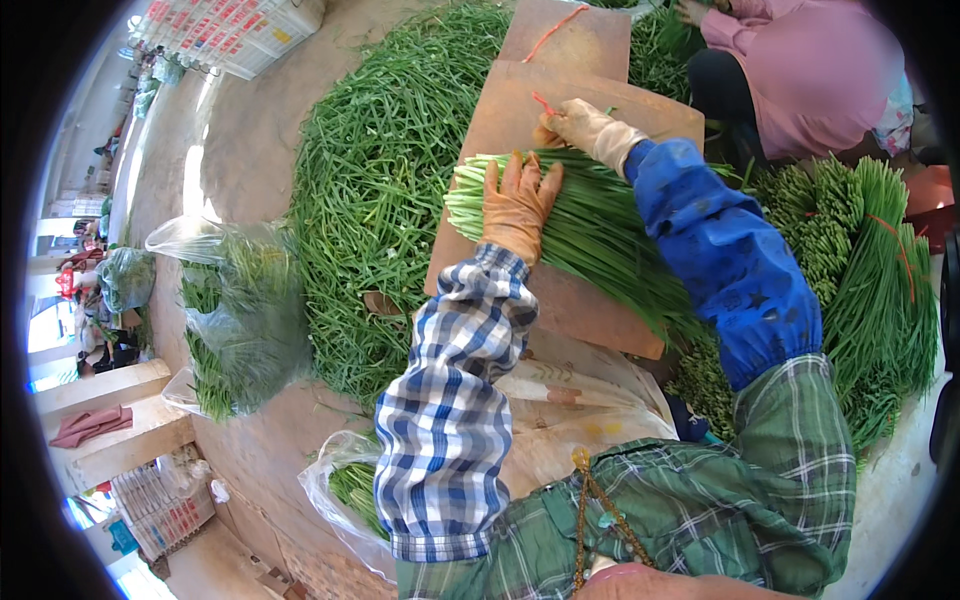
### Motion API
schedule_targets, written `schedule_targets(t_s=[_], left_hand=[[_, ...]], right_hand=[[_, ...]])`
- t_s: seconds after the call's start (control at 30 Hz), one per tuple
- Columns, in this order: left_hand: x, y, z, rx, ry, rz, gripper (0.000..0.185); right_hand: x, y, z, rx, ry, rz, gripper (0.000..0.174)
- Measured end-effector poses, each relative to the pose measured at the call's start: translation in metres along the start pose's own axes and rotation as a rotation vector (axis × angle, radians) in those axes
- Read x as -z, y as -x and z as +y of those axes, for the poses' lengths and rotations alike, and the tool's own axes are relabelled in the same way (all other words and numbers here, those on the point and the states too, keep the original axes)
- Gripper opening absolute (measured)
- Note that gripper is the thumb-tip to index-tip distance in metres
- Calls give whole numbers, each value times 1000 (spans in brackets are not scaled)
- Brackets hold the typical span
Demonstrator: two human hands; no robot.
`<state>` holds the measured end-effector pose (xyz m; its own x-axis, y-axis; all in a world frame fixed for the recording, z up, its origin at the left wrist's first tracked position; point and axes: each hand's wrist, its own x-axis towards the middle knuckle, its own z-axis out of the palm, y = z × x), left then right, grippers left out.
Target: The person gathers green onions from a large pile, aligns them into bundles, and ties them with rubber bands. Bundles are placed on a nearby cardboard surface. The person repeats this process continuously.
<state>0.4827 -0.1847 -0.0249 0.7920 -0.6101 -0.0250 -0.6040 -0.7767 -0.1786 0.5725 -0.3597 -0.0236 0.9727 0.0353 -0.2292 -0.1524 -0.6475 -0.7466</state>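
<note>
My left hand (519, 204), in a stained tan glove, lies over the pale cut ends of a bundle of long green stalks (607, 225), fingers spread and pressing on it. Just above the bundle is my right hand (589, 129), in a pale glove with stained fingertips. A short piece of red tie (543, 103) sticks out from its closed fingers; the rest of the tie is hidden. The bundle lies across a worn brown board (600, 315), its pale ends to the left and its leaves trailing right beneath my blue sleeve.
Loose greens (367, 172) are heaped left of the board. Another red tie (555, 34) lies on the farther board (600, 45). Tied bundles (885, 262) stand at right, near a seated co-worker (810, 75). Plastic bags of greens (247, 322) and stacked crates (232, 30) are at left.
</note>
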Motion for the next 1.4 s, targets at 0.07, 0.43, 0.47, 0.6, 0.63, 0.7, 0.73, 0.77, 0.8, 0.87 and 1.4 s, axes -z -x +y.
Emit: schedule_targets(t_s=[0.07, 0.43, 0.47, 0.6, 0.63, 0.7, 0.73, 0.77, 0.8, 0.87, 1.4], left_hand=[[-3, -4, 2, -25, 28, -4, 64], [42, 51, -25, -61, 201, 174, 94], [62, 67, -34, -51, 167, 116, 104], [10, 119, -68, -327, 42, -195, 59], [1, 124, -66, -440, 131, -96, 45], [-13, 128, -51, -492, 325, -17, 46], [-20, 128, -46, -477, 345, -2, 45], [-27, 126, -42, -461, 365, 12, 44], [-31, 124, -41, -439, 379, 27, 43], [-39, 118, -40, -439, 550, -8, 40], [-26, 115, -22, -308, 508, 311, 20]], right_hand=[[9, 25, -11, 25, -104, -185, 29], [-77, 109, -6, 503, 8, 791, 37], [-74, 110, -12, 506, 14, 769, 38], [-78, 106, -8, 553, 27, 752, 47], [-77, 107, -10, 553, 6, 758, 48], [-79, 106, -7, 550, -51, 763, 44], [-79, 105, -5, 551, -66, 771, 42], [-79, 105, -4, 553, -81, 779, 41], [-80, 106, -8, 534, -103, 783, 32], [-78, 106, -6, 559, 9, 784, 28], [-78, 101, 1, 589, -45, 669, 30]])
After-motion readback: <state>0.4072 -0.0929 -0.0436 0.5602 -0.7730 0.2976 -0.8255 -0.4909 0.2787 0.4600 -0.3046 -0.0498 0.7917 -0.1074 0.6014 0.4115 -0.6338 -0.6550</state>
